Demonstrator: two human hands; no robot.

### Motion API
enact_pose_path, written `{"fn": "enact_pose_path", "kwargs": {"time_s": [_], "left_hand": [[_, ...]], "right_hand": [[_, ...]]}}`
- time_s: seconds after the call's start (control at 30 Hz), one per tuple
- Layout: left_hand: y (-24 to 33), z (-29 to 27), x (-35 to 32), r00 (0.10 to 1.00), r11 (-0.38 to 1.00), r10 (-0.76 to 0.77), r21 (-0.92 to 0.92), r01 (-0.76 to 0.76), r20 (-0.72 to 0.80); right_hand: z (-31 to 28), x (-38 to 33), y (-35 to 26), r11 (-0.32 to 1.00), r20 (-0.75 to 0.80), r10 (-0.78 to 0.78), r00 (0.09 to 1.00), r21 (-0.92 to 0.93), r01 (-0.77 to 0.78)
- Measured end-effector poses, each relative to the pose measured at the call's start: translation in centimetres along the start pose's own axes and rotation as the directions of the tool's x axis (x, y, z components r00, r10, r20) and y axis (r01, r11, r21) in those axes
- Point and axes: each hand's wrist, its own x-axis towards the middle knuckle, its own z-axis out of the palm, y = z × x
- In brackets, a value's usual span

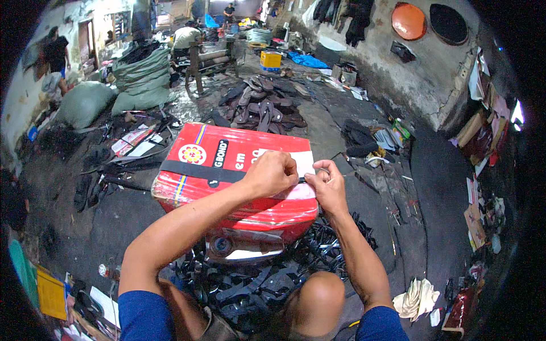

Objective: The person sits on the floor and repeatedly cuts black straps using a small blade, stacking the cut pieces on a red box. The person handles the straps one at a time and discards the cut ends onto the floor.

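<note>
In front of me stands a red box (244, 207) wrapped in shiny clear film, with a printed flower emblem and lettering on its top. A flat black strap (190, 170) lies across the top from the left edge and runs under my left hand (273, 175). That hand is closed, fingers curled over the right part of the box. My right hand (329, 187) pinches beside it at the box's right edge. A small dark end of the strap shows between the two hands; the fingertips partly hide it. Beneath them is a white patch (304, 161) on the box.
Black strips (250, 290) lie heaped between my legs and the box. Beyond the box is a pile of dark sandals (264, 102). Green sacks (85, 105) stand at far left, a yellow crate (271, 59) farther back. Cream cloth (417, 298) lies at lower right. Other people are in the background.
</note>
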Motion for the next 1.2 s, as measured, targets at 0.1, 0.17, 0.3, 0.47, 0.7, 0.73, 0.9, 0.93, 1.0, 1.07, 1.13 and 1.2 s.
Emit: {"fn": "enact_pose_path", "kwargs": {"time_s": [0.1,0.17,0.3,0.47,0.7,0.73,0.9,0.93,1.0,1.07,1.13,1.2], "left_hand": [[0.1,0.3,0.2,0.999,0.996,0.038,-0.078,-0.037,0.004],[0.2,1.1,0.4,0.997,0.992,0.063,-0.107,-0.066,-0.035],[0.5,2.5,-0.3,0.997,0.962,0.017,-0.271,-0.038,-0.081],[0.6,2.8,0.6,0.996,0.955,0.06,-0.285,-0.076,-0.065],[1.1,2.9,0.7,0.998,0.96,0.02,-0.277,-0.036,-0.06],[1.1,3.1,0.7,0.998,0.959,0.017,-0.28,-0.033,-0.062],[0.4,2.5,0.5,0.997,0.96,0.031,-0.277,-0.048,-0.065],[0.1,2.4,0.5,0.998,0.96,0.025,-0.276,-0.041,-0.061],[0.4,2.5,0.4,0.999,0.96,0.015,-0.28,-0.026,-0.041],[0.7,2.7,0.6,1.0,0.955,-0.01,-0.296,0.005,-0.017],[0.6,2.3,0.5,1.0,0.956,-0.006,-0.292,-0.001,-0.023],[0.8,2.4,0.9,1.0,0.949,0.008,-0.315,-0.012,-0.012]], "right_hand": [[-0.1,-0.6,-0.5,0.999,0.021,0.041,0.999,0.03,-0.042],[-0.3,-0.7,-0.7,0.998,0.075,0.045,0.996,-0.054,-0.041],[-1.4,-1.7,-1.2,0.894,0.193,0.298,0.935,0.287,-0.344],[-1.6,-2.1,0.4,0.519,0.365,0.447,0.816,0.638,-0.569],[-2.3,3.5,-3.6,0.927,0.059,0.257,0.965,-0.297,-0.229],[-1.8,4.1,-3.6,0.826,0.05,0.1,0.994,-0.561,-0.055],[-0.5,4.3,-0.6,0.738,0.033,-0.169,0.985,-0.658,0.149],[-0.6,4.0,0.2,0.794,0.031,-0.14,0.99,-0.593,0.131],[-0.7,3.1,2.9,0.893,-0.068,-0.12,0.99,-0.444,0.077],[-0.7,2.3,7.6,0.94,-0.143,-0.077,0.987,-0.339,0.024],[-0.4,0.7,11.2,0.928,-0.151,-0.039,0.988,-0.373,-0.02],[-1.6,-1.3,17.5,0.919,-0.177,-0.022,0.984,-0.391,-0.05]]}}
